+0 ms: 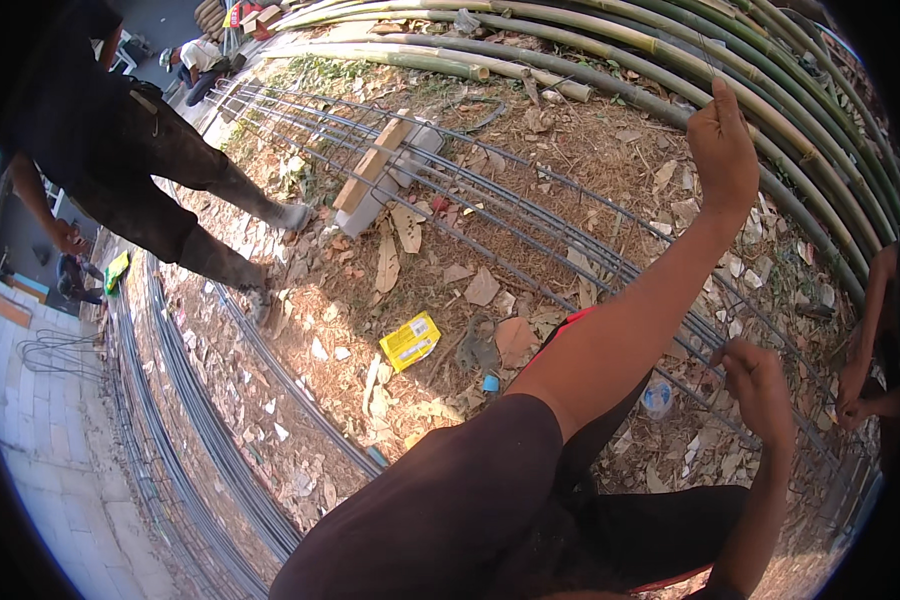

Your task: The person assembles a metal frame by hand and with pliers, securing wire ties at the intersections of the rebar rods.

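Observation:
My left hand (725,150) is raised over the bamboo, its thumb and fingers pinched on a thin wire (709,52) that sticks up. Lower down, my right hand (760,388) is closed with fingers curled, right beside the long steel rebars (530,232); whatever it grips is hidden. These bars run from the far left toward me, propped on a wooden batten (374,162) over a pale block (422,142). At the right edge another person's hands (855,400) are close together near the bars' near end.
Bamboo poles (620,85) lie along the far right. A person in dark clothes (160,170) stands at the left. More rebar bundles (195,420) lie on the left, near a block wall (50,400). A yellow packet (410,342) and plastic cup (657,397) rest among leaves and rubble.

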